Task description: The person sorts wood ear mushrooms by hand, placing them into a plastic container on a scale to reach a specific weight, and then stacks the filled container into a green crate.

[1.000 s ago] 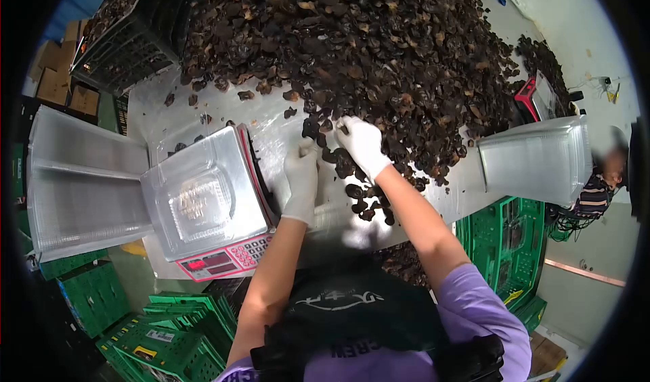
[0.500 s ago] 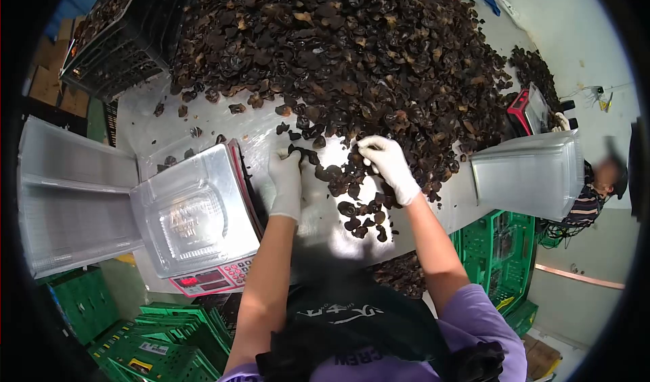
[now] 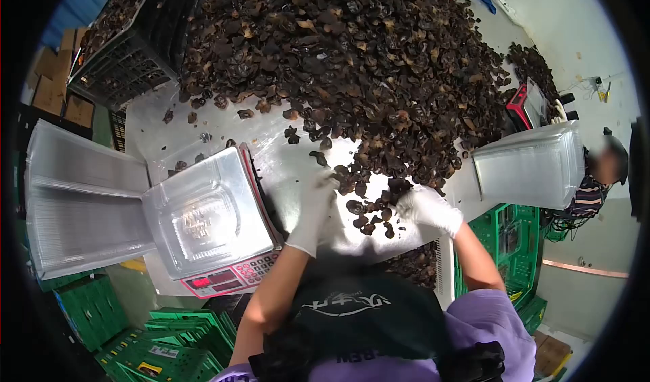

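A big heap of dark wood ear mushrooms (image 3: pixel 338 57) covers the back of the metal table (image 3: pixel 274 135). A small loose group of wood ear pieces (image 3: pixel 369 209) lies on the brightly lit patch between my hands. My left hand (image 3: pixel 317 206), in a white glove, is at the left side of that group. Its fingertips are smeared by motion near the pieces, so its grip does not show clearly. My right hand (image 3: pixel 430 209), also gloved, is at the group's right side with its fingers curled inward. Whatever lies between those fingertips is hidden.
Left of my hands, a clear plastic tray (image 3: pixel 196 213) sits on a red-edged scale (image 3: pixel 227 280). Stacked clear trays stand at far left (image 3: pixel 81 199) and at right (image 3: pixel 528 165). A black crate (image 3: pixel 128 57) is at back left. Green crates (image 3: pixel 508 246) stand below; a person (image 3: pixel 596 186) is at far right.
My right hand has moved right and toward me, beside the small group. My left hand has moved right and toward me; the dark piece at its fingers now lies on the table. The view has shifted slightly.
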Motion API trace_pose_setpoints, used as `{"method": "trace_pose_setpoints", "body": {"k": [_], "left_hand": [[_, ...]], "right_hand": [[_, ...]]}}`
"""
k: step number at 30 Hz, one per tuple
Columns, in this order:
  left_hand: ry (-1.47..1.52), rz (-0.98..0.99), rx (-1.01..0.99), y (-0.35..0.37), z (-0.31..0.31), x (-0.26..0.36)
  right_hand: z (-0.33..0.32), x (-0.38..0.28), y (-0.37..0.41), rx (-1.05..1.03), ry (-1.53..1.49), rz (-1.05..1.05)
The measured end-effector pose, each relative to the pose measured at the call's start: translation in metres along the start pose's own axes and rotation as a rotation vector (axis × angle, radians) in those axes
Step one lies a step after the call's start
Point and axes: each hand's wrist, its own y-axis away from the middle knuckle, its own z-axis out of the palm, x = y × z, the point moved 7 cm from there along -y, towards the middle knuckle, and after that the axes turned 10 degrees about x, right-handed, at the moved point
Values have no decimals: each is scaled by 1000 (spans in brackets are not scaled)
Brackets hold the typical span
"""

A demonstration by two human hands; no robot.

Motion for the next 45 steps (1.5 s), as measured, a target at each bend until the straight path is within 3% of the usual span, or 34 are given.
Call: {"method": "trace_pose_setpoints", "body": {"k": [2, 4, 5, 6, 7, 8, 9, 11, 13, 14, 15, 17, 18, 19, 20, 22, 23, 25, 26, 27, 29, 30, 31, 32, 33, 35, 36, 37, 39, 43, 44, 45], "left_hand": [[-217, 103, -396, 31, 36, -10], [-266, -121, -686, 80, 66, -13], [-238, -185, -780, 88, 76, -48], [-319, 137, -783, 101, 87, -43], [-467, 338, -860, 111, 99, -50], [-376, 150, -874, 118, 106, -74], [-366, 75, -938, 122, 114, -96], [-725, 221, -1018, 149, 134, -91], [-824, 156, -1272, 178, 150, -124], [-903, 327, -1385, 192, 150, -98], [-914, 59, -1318, 191, 149, -84], [-864, 955, -1032, 161, 148, -78], [-733, 792, -867, 134, 140, -55], [-684, 782, -709, 105, 130, -30], [-649, 507, -528, 64, 119, -24], [-552, 790, -308, 10, 104, 42], [-686, 920, -130, -15, 98, 66], [-616, 936, 58, -45, 92, 121], [-660, 1048, 128, -63, 96, 135], [-703, 1157, 200, -76, 102, 145], [-963, 1007, 163, -100, 122, 150], [-972, 1230, 177, -107, 131, 144], [-973, 1232, 170, -114, 136, 141], [-1170, 1168, 149, -127, 144, 132], [-1362, 1097, 130, -140, 151, 123], [-1348, 1144, 179, -146, 149, 115], [-1308, 1182, 206, -141, 145, 116], [-1267, 1218, 234, -126, 143, 126], [-1049, 1032, 234, -102, 124, 140], [-520, 818, 140, -84, 74, 128], [-313, 418, 63, -98, 60, 99], [-194, 147, 10, -91, 53, 92]], "right_hand": [[12, 33, 57, -154, 226, 92], [10, 54, 78, -91, 315, 205], [1, 58, 81, -31, 338, 259], [-4, 53, 78, -21, 341, 269], [-21, 47, 66, 173, 336, 360], [-38, 42, 57, 368, 325, 449], [-49, 32, 44, 487, 277, 342], [-68, 14, 7, 493, 308, 339], [-70, 11, -33, 414, 395, 301], [-74, 7, -51, 389, 400, 289], [-83, -4, -66, 553, 397, 162], [-96, -8, -98, 632, 311, 156], [-103, -11, -110, 734, 233, 120], [-105, -11, -123, 757, 199, 152], [-101, -6, -139, 735, 194, 157], [-85, 6, -162, 730, 189, 120], [-81, 7, -165, 729, 214, 152], [-84, 2, -146, 876, 40, 153], [-87, 1, -129, 886, -165, 206], [-82, 6, -118, 914, -410, 125], [-80, 9, -93, 743, -859, 293], [-73, 20, -86, 686, -1105, 243], [-66, 32, -82, 623, -1347, 186], [-62, 37, -79, 596, -1623, 67], [-58, 38, -74, 653, -1891, 78], [-58, 36, -80, 473, -2022, -84], [-51, 46, -84, 492, -2092, 81], [-61, 33, -83, 432, -2140, 32], [-68, 24, -99, 291, -2251, -103], [-68, 32, -153, 421, -1894, 42], [-80, 27, -159, 462, -1599, 165], [-95, 19, -164, 492, -1300, 268]]}}
